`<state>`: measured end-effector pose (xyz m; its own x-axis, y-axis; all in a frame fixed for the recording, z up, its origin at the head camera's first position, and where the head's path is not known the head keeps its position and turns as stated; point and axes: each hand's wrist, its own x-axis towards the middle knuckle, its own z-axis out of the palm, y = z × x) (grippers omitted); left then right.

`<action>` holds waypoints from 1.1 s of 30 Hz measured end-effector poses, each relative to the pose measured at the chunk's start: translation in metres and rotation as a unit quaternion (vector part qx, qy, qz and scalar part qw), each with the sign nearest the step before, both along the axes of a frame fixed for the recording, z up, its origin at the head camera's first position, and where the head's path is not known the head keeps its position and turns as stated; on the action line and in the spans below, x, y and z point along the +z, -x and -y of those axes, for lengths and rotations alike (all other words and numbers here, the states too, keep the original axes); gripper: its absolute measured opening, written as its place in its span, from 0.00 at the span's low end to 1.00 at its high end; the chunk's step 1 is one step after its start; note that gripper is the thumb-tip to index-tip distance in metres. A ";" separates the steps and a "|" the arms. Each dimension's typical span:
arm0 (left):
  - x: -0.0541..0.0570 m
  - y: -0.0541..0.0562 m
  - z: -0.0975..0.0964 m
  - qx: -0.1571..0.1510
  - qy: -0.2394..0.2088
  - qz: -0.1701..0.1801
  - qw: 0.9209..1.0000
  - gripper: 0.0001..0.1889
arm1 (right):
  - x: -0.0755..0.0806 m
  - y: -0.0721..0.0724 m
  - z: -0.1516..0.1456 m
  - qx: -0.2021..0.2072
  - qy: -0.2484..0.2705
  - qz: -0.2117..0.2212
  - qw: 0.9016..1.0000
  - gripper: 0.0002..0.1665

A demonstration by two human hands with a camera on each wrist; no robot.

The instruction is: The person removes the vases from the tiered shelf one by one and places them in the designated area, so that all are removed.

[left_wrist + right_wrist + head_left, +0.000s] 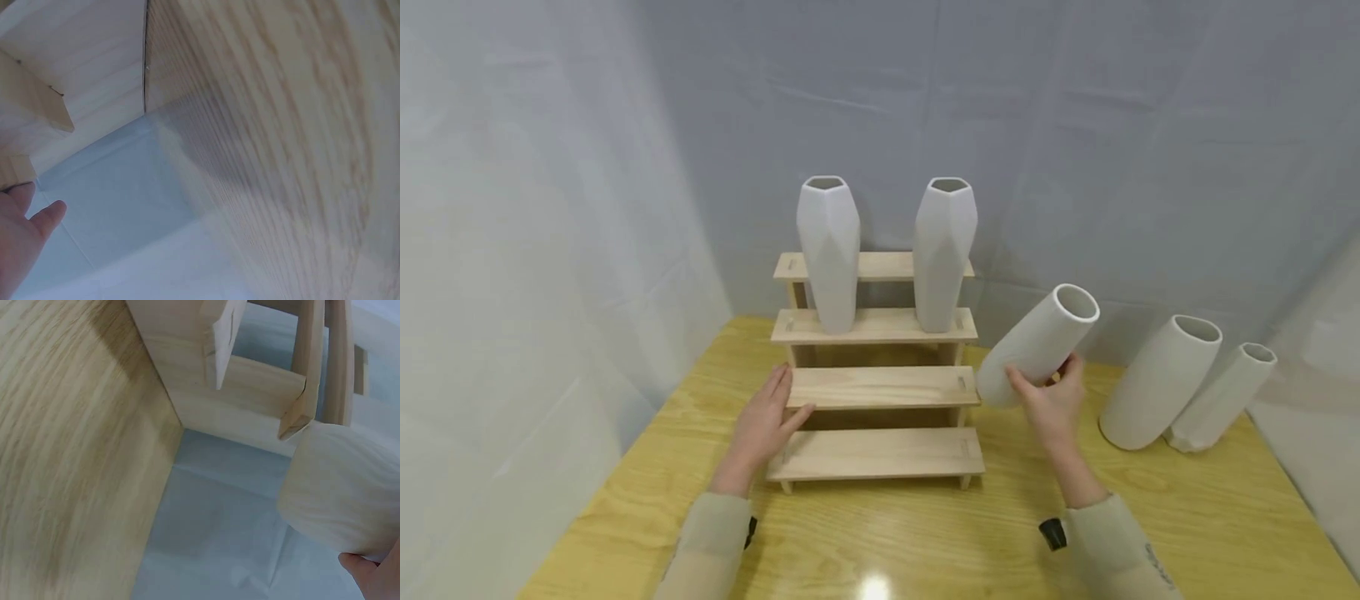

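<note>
My right hand [1054, 412] grips a white vase [1037, 346] with a round mouth, tilted to the right. Its base is beside the right end of the third step of a wooden tiered stand [883, 387]. In the right wrist view, the vase [344, 487] appears to meet the edge of the stand, with the thumb [359, 565] on its side. At the stand's left end, my left hand [763, 425] rests against the same step with fingers extended. Two faceted white vases [829, 250] [945, 254] stand upright on the second step from the top.
To the right, a wide white vase [1157, 387] and a slimmer white vase [1221, 400] stand close together on the yellow wooden table [880, 533]. Pale cloth [1045, 150] hangs behind and at both sides.
</note>
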<state>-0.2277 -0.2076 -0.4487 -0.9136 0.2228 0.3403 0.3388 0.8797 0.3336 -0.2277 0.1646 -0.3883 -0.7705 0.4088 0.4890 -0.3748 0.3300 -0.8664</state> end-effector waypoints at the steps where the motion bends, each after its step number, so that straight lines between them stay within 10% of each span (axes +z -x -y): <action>1: 0.000 0.000 0.000 0.001 0.002 0.000 1.000 0.40 | -0.001 0.000 -0.002 -0.006 -0.001 0.004 1.000 0.37; 33: 0.001 -0.003 0.000 0.003 0.002 0.009 1.000 0.41 | -0.065 0.029 -0.067 -0.133 -0.039 0.061 0.988 0.42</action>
